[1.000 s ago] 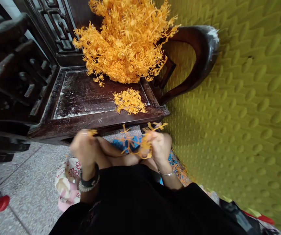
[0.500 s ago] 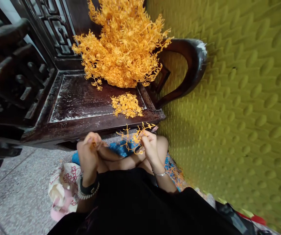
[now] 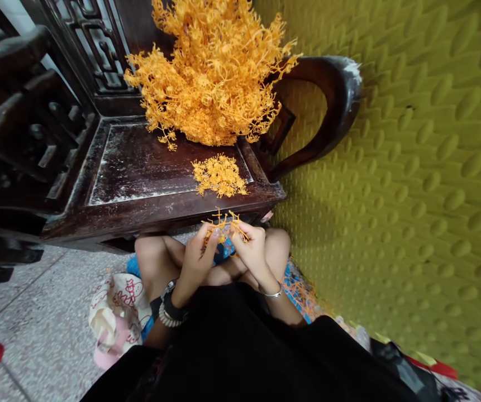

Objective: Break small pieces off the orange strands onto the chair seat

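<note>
Both hands pinch one orange plastic sprig point(image 3: 225, 226) just off the chair seat point(image 3: 139, 167) front edge: left hand point(image 3: 196, 259), right hand point(image 3: 252, 251). Grip near the joint, twist gently, don't yank.

The cloth bag point(image 3: 117, 312) on the floor bears red print, too blurred to read.

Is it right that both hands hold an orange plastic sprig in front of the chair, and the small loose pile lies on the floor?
Not quite. The head view shows the small loose pile on the chair seat, not the floor. Left hand and right hand do hold the orange sprig.
</note>
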A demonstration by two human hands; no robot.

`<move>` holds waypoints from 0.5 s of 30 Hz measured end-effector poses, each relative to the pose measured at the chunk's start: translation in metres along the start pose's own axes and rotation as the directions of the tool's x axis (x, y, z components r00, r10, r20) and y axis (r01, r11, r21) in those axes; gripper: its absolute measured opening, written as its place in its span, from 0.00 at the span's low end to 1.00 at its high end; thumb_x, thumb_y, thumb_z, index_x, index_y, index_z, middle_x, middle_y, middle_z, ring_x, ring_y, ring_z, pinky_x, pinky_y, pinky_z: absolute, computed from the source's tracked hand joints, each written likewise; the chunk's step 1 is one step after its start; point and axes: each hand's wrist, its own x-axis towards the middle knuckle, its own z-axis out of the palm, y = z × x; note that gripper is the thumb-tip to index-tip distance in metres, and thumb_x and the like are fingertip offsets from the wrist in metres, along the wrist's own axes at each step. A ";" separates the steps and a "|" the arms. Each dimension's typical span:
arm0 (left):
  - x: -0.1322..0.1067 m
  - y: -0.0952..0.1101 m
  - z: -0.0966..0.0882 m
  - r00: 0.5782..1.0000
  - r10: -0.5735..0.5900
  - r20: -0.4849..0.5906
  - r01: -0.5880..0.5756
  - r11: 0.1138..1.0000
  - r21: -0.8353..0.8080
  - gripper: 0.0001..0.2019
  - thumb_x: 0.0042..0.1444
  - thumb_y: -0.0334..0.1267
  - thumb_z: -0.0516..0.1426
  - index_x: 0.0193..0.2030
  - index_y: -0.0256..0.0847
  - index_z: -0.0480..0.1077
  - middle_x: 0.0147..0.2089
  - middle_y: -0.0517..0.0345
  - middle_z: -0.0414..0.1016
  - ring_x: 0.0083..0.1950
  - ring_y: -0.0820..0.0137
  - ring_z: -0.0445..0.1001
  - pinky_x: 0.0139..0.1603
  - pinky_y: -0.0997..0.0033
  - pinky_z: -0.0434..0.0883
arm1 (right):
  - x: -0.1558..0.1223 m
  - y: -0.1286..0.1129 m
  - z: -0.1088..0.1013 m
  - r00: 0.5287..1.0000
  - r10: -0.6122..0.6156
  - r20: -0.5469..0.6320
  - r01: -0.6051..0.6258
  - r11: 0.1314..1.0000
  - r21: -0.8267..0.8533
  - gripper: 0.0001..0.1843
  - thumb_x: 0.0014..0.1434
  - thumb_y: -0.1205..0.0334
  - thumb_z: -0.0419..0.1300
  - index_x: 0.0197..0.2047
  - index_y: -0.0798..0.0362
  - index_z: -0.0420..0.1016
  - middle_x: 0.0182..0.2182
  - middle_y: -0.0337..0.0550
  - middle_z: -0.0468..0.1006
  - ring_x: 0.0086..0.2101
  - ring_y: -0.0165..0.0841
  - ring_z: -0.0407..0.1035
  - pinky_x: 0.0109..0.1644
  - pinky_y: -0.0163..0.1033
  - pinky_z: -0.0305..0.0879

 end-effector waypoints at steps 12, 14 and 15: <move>-0.020 -0.005 -0.057 0.956 -0.125 -0.264 -0.024 0.866 -0.499 0.13 0.54 0.38 0.57 0.22 0.40 0.59 0.19 0.67 0.55 0.20 0.78 0.56 0.22 0.77 0.58 | 0.026 0.006 -0.058 0.860 -0.114 -0.497 0.074 0.992 -0.100 0.15 0.51 0.64 0.52 0.17 0.52 0.53 0.16 0.32 0.49 0.19 0.23 0.44 0.23 0.32 0.43; -0.021 -0.002 -0.068 0.941 -0.099 -0.324 -0.091 0.846 -0.525 0.12 0.52 0.37 0.57 0.21 0.39 0.60 0.22 0.64 0.57 0.22 0.77 0.60 0.23 0.77 0.62 | 0.030 0.007 -0.070 0.853 -0.094 -0.513 0.051 0.994 -0.097 0.17 0.53 0.62 0.53 0.17 0.52 0.52 0.17 0.32 0.49 0.20 0.23 0.43 0.23 0.33 0.43; -0.020 -0.001 -0.070 0.944 -0.089 -0.316 -0.100 0.839 -0.535 0.11 0.51 0.38 0.56 0.21 0.39 0.61 0.24 0.63 0.59 0.24 0.76 0.61 0.24 0.76 0.63 | 0.030 0.007 -0.071 0.879 -0.089 -0.469 0.048 0.994 -0.098 0.17 0.53 0.61 0.54 0.17 0.52 0.53 0.17 0.32 0.49 0.20 0.23 0.43 0.23 0.33 0.42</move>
